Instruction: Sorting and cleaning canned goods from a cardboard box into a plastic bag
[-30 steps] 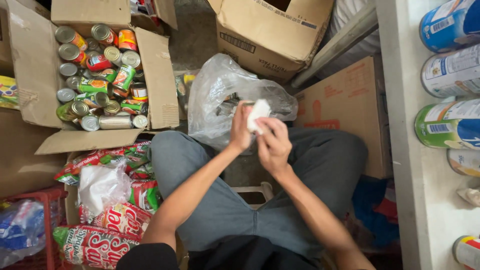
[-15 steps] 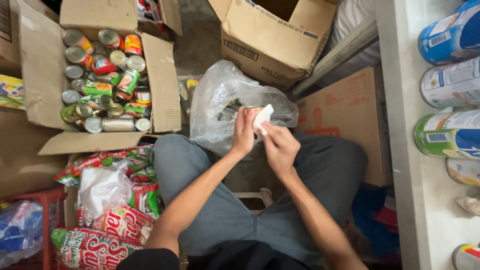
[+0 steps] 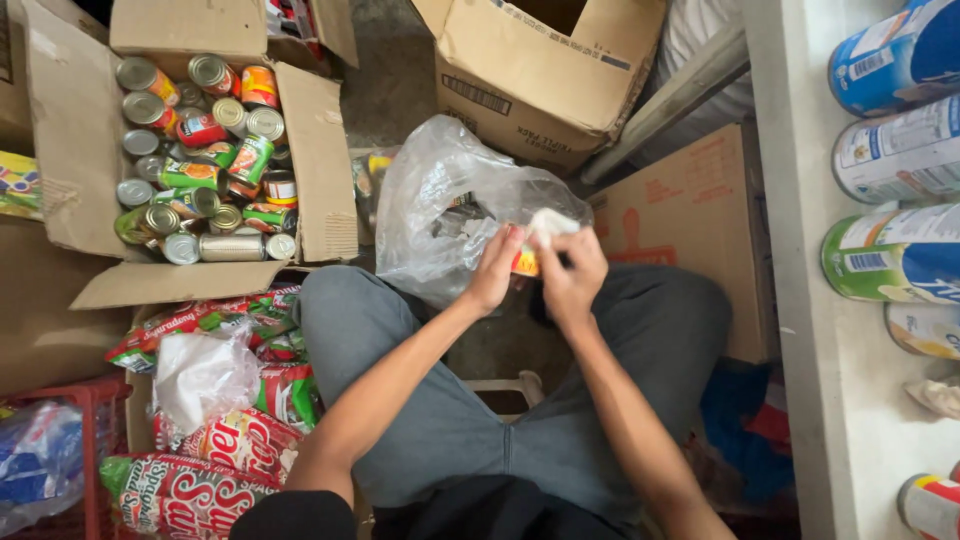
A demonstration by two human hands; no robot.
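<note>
- Red plastic crate (image 3: pixel 70 400), lower left corner: slatted wall, a crinkled blue-tinted bag inside
- Open cardboard box (image 3: pixel 60 150), upper left: matte brown corrugated flaps spread flat; packed with cylindrical tin cans (image 3: pixel 200 160), some upright showing round silver lids, some lying on their sides with glossy green, red and orange labels
- Sauce pouches (image 3: pixel 230 440), below that box: flat, glossy red-and-green foil packs heaped loosely, a crumpled white plastic bag (image 3: pixel 200 375) lying on top
- Clear plastic bag (image 3: pixel 440 210), centre: thin, wrinkled, translucent film, mouth gaping, resting on the floor just beyond the knees
- Left hand (image 3: pixel 495 270): fingers curled narrow, gripping the left side of a small can
- Small can (image 3: pixel 524 263), held between both hands above the lap, at the clear bag's edge: only a yellow-orange strip shows; its long axis cannot be told
- White cloth (image 3: pixel 548 222): soft, bunched, pressed on top of the small can
- Right hand (image 3: pixel 572 275): fingers closed over the cloth and can
- Second cardboard box (image 3: pixel 540 70), top centre: empty-looking, tilted
- White shelf (image 3: pixel 790 300), right: smooth painted ledge bearing large cylindrical tins (image 3: pixel 900 255) lying sideways, paper labels in blue and green
</note>
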